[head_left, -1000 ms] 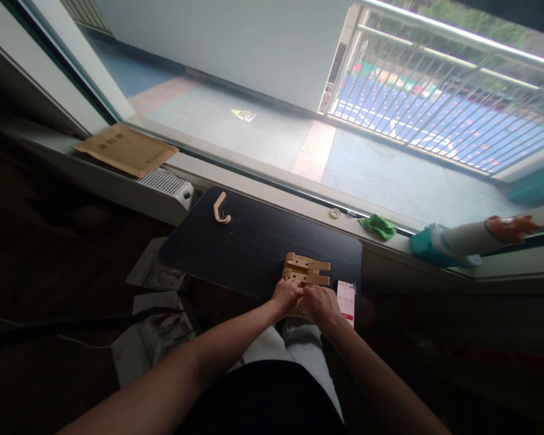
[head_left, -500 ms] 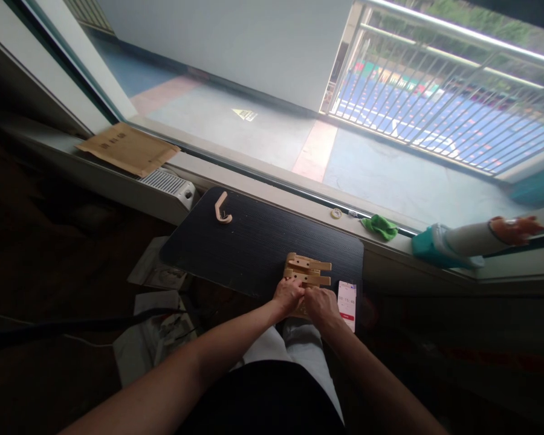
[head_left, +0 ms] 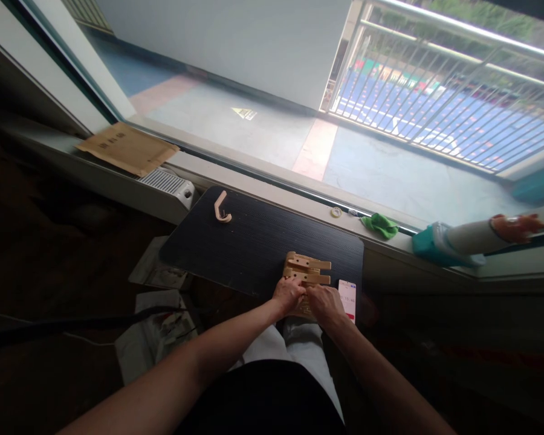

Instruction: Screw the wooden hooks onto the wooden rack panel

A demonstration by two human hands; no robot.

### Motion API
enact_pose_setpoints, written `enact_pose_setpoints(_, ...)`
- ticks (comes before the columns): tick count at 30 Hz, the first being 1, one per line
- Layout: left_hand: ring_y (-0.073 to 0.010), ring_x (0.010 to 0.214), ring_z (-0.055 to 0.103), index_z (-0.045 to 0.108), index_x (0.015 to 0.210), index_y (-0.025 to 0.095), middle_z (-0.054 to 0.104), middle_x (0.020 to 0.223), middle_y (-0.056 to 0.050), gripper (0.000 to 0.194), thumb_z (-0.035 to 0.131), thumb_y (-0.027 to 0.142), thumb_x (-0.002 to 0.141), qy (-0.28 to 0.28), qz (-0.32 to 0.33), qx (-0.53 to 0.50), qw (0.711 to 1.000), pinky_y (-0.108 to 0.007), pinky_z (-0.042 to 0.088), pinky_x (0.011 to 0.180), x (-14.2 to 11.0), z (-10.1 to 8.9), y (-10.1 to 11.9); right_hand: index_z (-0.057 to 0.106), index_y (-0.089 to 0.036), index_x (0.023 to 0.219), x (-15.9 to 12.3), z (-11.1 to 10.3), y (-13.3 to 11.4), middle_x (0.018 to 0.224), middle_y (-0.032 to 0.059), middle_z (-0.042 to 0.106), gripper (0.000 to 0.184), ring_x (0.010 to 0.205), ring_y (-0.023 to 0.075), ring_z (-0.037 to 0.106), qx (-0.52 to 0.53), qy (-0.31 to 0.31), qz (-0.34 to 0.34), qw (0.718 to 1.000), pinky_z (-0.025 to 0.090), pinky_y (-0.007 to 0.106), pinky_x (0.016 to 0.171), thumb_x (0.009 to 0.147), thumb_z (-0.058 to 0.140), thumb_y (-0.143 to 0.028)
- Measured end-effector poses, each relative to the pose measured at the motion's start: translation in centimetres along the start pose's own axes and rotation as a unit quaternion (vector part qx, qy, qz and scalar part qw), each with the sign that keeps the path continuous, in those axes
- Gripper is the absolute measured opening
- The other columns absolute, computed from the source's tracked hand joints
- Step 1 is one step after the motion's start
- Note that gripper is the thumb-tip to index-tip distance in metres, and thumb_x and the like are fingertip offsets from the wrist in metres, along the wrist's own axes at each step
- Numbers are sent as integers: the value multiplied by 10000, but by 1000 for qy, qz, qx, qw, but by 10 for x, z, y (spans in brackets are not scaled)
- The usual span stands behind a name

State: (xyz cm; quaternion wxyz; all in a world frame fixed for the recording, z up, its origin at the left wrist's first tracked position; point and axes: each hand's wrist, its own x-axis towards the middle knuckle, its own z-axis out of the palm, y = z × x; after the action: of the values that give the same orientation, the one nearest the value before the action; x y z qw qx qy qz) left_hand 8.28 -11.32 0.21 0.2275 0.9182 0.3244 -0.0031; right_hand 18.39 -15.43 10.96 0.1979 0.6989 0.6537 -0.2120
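A tan piece with two flat strap-like tabs (head_left: 315, 265), which looks like a small leather bag, rests at the near edge of the black table (head_left: 263, 241). Dark round spots show on the tabs. My left hand (head_left: 289, 293) is closed on the piece's near left side, just below the lower tab. My right hand (head_left: 325, 302) is closed beside it, with its fingers curled against the piece and close to the left fingertips. Whatever lies between the fingers is too small to make out. At the table's far left lies a curved tan strip (head_left: 219, 207).
A phone (head_left: 347, 299) with a timer lies right of my right hand. On the sill are a tape roll (head_left: 336, 212), a green cloth (head_left: 381, 226) and a teal container (head_left: 430, 243). A brown envelope (head_left: 127, 148) lies on the white radiator (head_left: 172, 187) at left.
My right hand has shifted slightly right, covering part of the phone's lower edge. My left hand and the tan piece stay nearly in place.
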Motion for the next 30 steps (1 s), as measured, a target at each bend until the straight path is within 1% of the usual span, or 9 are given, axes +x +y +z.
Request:
enact_pose_setpoints(4, -201, 882, 533, 689, 823, 234, 610, 918, -41, 157, 543, 281, 786, -10, -10, -5, 1000, -326, 391, 751, 1, -1, 1, 670, -175, 828, -1, 6, 6, 858, 90, 691, 249, 773, 182, 638, 19, 11, 58, 998, 426, 248, 651, 844, 427, -226)
enact_pose_setpoints(7, -200, 879, 527, 692, 798, 233, 610, 910, -38, 145, 552, 261, 774, -4, -8, -1, 1000, -327, 385, 750, 1, -1, 2, 671, -185, 798, -3, 10, 8, 843, 90, 692, 254, 771, 189, 637, 30, 21, 64, 997, 429, 255, 649, 835, 430, -254)
enact_pose_setpoints(13, -197, 884, 524, 692, 794, 229, 609, 910, -38, 146, 549, 251, 773, -3, -3, -2, 1000, -321, 379, 763, 0, -2, 2, 680, -185, 816, -1, 9, 7, 884, 102, 687, 279, 804, 182, 633, 41, 3, 73, 997, 425, 253, 685, 845, 413, -261)
enact_pose_setpoints(16, -196, 886, 527, 689, 795, 226, 610, 909, -38, 143, 551, 258, 773, 0, -7, -7, 1000, -319, 379, 764, 0, -1, 1, 681, -180, 829, -1, 7, 6, 875, 103, 688, 289, 793, 184, 635, 32, 4, 62, 998, 428, 253, 673, 853, 405, -260)
enact_pose_setpoints(20, -202, 878, 534, 685, 789, 219, 612, 906, -41, 150, 550, 282, 780, -1, -10, -3, 1000, -323, 380, 748, 1, -1, 1, 677, -157, 835, 0, 8, 3, 847, 107, 692, 264, 765, 184, 640, 6, 9, 22, 1000, 426, 251, 664, 847, 416, -193)
enact_pose_setpoints(22, -202, 881, 534, 687, 790, 217, 610, 922, -45, 159, 544, 287, 785, -5, -15, -1, 1000, -323, 380, 742, 1, -1, 1, 677, -151, 842, 1, 10, 3, 853, 112, 692, 262, 776, 187, 640, 8, 7, 17, 1000, 426, 253, 675, 844, 418, -188)
enact_pose_setpoints(25, -202, 893, 528, 690, 787, 224, 609, 922, -44, 160, 538, 272, 786, -11, -11, 2, 1000, -321, 378, 744, 1, -3, 2, 679, -161, 840, 5, 14, 7, 871, 112, 689, 286, 809, 198, 638, 47, 3, 74, 996, 432, 258, 674, 851, 410, -259)
enact_pose_setpoints(28, -199, 888, 526, 692, 790, 227, 611, 918, -43, 157, 538, 259, 782, -13, -8, 8, 1000, -318, 376, 748, 0, -5, 3, 671, -181, 845, 4, 14, 13, 895, 95, 685, 326, 835, 214, 636, 91, -24, 140, 986, 439, 271, 654, 858, 380, -326)
enact_pose_setpoints(30, -197, 888, 524, 692, 795, 230, 612, 919, -43, 149, 548, 257, 773, -12, -10, 10, 1000, -315, 376, 749, 0, -5, 3, 655, -185, 892, 1, 12, 15, 915, 91, 680, 295, 850, 217, 631, 84, -29, 134, 987, 439, 277, 663, 848, 406, -338)
